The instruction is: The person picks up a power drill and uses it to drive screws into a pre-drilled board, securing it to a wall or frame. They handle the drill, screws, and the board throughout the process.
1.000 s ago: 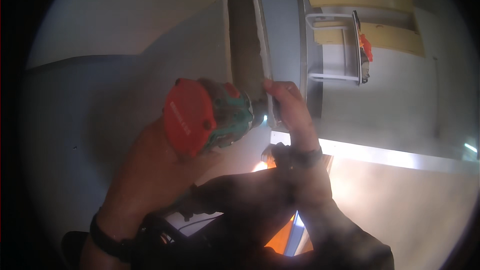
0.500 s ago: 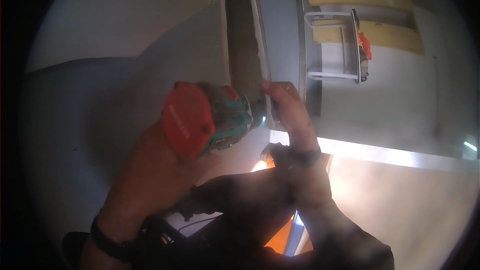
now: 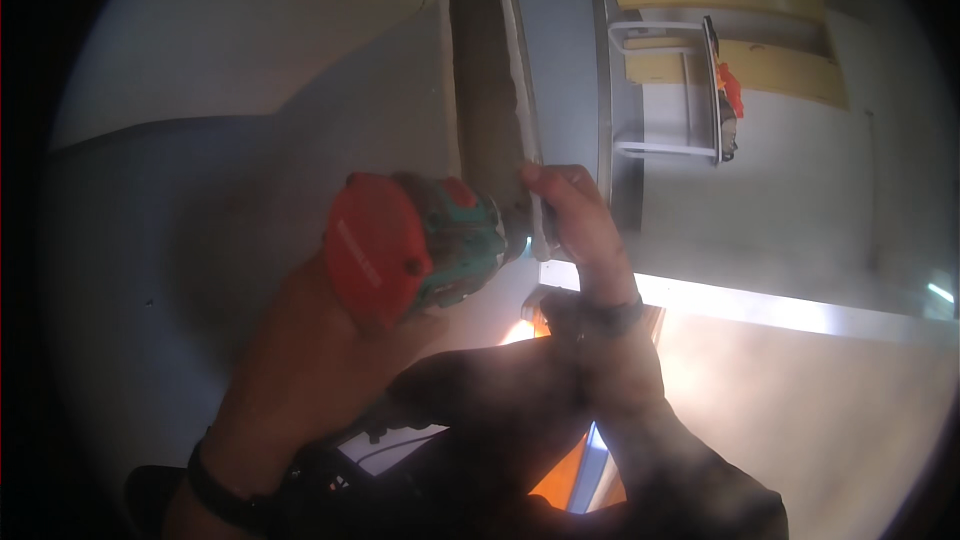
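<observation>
Against wall edge [image 3: 490, 90], left hand [image 3: 330, 360] gripping drill [image 3: 415, 245], right hand [image 3: 575, 215] seemingly pinching trim

Drill [image 3: 415, 250] in left hand [image 3: 300, 370], nose against upright frame edge [image 3: 490, 90], right hand [image 3: 575, 225] just beside

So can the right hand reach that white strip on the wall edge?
Probably yes: the right hand already has its fingers on the white strip, next to the drill in the left hand. Nothing blocks it.
</observation>
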{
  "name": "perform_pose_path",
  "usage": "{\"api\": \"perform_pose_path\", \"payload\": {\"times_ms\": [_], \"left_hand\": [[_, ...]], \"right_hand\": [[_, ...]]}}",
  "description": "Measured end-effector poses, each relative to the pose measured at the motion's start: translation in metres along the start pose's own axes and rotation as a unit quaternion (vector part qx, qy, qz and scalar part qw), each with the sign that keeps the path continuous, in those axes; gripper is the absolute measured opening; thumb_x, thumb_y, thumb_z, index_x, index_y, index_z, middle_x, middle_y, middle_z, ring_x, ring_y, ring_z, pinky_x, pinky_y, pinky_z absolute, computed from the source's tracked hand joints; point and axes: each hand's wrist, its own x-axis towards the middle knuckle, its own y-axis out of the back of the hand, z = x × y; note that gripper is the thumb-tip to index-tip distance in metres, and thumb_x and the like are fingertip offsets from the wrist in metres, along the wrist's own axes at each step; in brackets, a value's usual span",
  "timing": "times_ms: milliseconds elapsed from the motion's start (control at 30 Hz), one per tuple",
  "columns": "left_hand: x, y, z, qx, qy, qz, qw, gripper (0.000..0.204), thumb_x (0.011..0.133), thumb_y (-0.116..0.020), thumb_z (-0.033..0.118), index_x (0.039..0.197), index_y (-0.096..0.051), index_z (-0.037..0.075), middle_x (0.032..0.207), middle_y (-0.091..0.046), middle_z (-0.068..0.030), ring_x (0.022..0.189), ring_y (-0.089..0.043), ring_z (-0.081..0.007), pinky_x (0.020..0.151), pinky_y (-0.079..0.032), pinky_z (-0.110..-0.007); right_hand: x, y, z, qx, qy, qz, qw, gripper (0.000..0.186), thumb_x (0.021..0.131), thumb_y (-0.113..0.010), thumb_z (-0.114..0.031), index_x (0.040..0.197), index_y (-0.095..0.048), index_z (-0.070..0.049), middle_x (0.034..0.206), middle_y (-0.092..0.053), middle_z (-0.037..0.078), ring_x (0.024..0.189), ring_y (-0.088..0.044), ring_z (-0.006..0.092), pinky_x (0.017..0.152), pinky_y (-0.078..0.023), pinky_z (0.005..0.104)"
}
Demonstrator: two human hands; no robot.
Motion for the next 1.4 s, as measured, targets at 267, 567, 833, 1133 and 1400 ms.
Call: {"api": "perform_pose_path", "payload": {"times_ms": [267, 567, 833, 1133, 1400], "left_hand": [[0.001, -0.006, -0.001, -0.08, 0.039, -0.021, 0.996, 0.027, 0.08, -0.071, 0.008, 0.105, -0.063, 0.004, 0.092, -0.068, -0.0082, 0.084, -0.066, -0.0182, 0.077, -0.052, -0.033], [0.004, 0.002, -0.02, 0.063, -0.116, -0.008, 0.991, 0.039, 0.08, -0.074, 0.009, 0.116, -0.06, 0.003, 0.102, -0.065, -0.0086, 0.09, -0.063, -0.0198, 0.081, -0.051, -0.033], [-0.009, 0.02, -0.014, 0.086, -0.006, 0.009, 0.996, 0.044, 0.079, -0.072, 0.0, 0.12, -0.057, 0.002, 0.104, -0.065, -0.0062, 0.093, -0.062, -0.0131, 0.082, -0.052, -0.031], [-0.003, -0.002, -0.024, -0.055, 0.038, -0.043, 0.997, 0.038, 0.082, -0.07, 0.004, 0.118, -0.057, 0.0, 0.097, -0.068, -0.0087, 0.093, -0.066, -0.0167, 0.083, -0.053, -0.033], [-0.001, 0.003, -0.009, 0.004, -0.014, -0.018, 1.0, 0.036, 0.08, -0.072, 0.006, 0.114, -0.061, 0.003, 0.098, -0.069, -0.0078, 0.09, -0.064, -0.0149, 0.082, -0.052, -0.031]], "right_hand": [[-0.002, 0.004, 0.001, -0.007, -0.012, -0.005, 1.0, 0.042, 0.094, -0.063, -0.032, 0.062, -0.061, -0.005, 0.051, -0.052, 0.0, 0.041, -0.047, 0.0075, 0.04, -0.034, 0.0243], [-0.002, 0.0, 0.006, -0.018, -0.026, -0.011, 0.999, 0.041, 0.093, -0.065, -0.035, 0.067, -0.065, -0.002, 0.052, -0.053, 0.0, 0.042, -0.048, 0.0077, 0.041, -0.036, 0.0238], [0.0, 0.0, 0.006, -0.017, -0.018, -0.018, 1.0, 0.04, 0.093, -0.065, -0.035, 0.071, -0.067, -0.001, 0.054, -0.055, 0.001, 0.043, -0.049, 0.0078, 0.041, -0.036, 0.0235], [-0.002, 0.008, 0.009, -0.024, -0.012, -0.012, 1.0, 0.041, 0.092, -0.066, -0.035, 0.067, -0.063, -0.002, 0.054, -0.055, 0.001, 0.043, -0.048, 0.0081, 0.04, -0.036, 0.0238], [0.001, 0.002, 0.001, -0.025, -0.026, -0.014, 0.999, 0.042, 0.092, -0.065, -0.035, 0.066, -0.063, -0.002, 0.055, -0.054, 0.001, 0.045, -0.049, 0.0083, 0.043, -0.037, 0.0242]]}}
